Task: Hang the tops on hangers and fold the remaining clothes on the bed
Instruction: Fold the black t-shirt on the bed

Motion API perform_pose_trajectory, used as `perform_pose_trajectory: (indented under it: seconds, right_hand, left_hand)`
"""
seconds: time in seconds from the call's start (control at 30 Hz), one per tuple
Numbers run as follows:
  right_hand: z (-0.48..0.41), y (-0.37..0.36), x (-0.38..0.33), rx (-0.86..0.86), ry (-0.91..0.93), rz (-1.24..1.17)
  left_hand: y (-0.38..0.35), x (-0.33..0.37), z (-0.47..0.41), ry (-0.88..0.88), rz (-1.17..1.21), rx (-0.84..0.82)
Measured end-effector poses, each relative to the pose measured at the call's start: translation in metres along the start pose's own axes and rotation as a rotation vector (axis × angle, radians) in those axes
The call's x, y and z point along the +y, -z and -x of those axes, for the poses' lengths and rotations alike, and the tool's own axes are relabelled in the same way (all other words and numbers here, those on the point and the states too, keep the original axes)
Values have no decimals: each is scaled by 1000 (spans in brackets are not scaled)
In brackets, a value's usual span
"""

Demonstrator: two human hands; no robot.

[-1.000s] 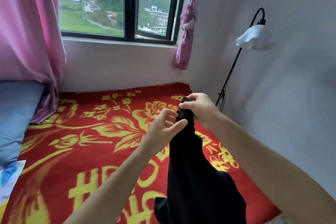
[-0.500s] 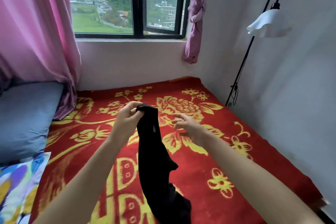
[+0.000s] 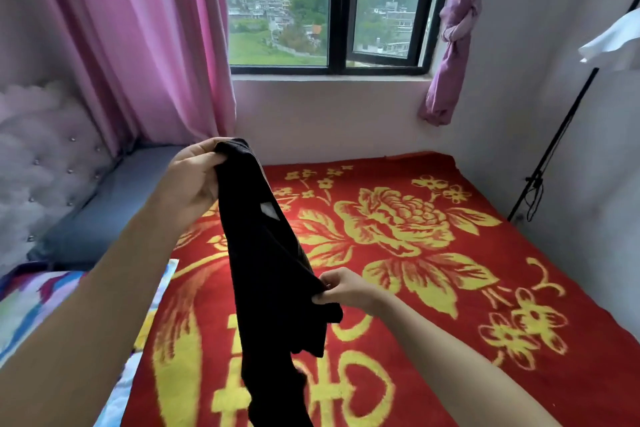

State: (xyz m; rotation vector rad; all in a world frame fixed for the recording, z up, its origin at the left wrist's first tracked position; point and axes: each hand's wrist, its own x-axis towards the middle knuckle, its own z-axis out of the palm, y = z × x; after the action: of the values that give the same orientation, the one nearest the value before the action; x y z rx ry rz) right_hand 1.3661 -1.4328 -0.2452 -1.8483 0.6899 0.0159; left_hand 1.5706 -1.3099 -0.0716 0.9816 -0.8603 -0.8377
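A window (image 3: 329, 10) fills the far wall. Pink curtain (image 3: 149, 45) hangs left of it. A floor lamp (image 3: 609, 42) stands to its right.

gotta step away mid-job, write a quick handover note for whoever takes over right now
Left hand: shut on the top end of the black garment, held up above the bed.
Right hand: pinching the same garment lower down, at its right edge.
The garment hangs between the hands, not yet folded or laid down; its kind is hard to tell.
The red floral blanket is bare where visible. No hangers or other clothes in view.
Left: spread it, then fold or hang it; find the rest.
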Motion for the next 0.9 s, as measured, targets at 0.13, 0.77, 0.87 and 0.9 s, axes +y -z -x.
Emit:
perform_pose_trajectory:
  seconds: [0.13, 0.77, 0.87, 0.9]
  right_hand:
    - [-11, -1, -10, -217, 14, -55]
    - [-18, -69, -66, 131, 352, -7]
    - [-24, -67, -63, 275, 301, 42]
    - [-26, -63, -61, 324, 278, 72]
  left_hand:
    - [28, 7, 7, -17, -88, 112]
    - [16, -2, 4, -16, -296, 223]
    - [20, -4, 1, -37, -315, 248]
    - [22, -3, 1, -39, -304, 247]
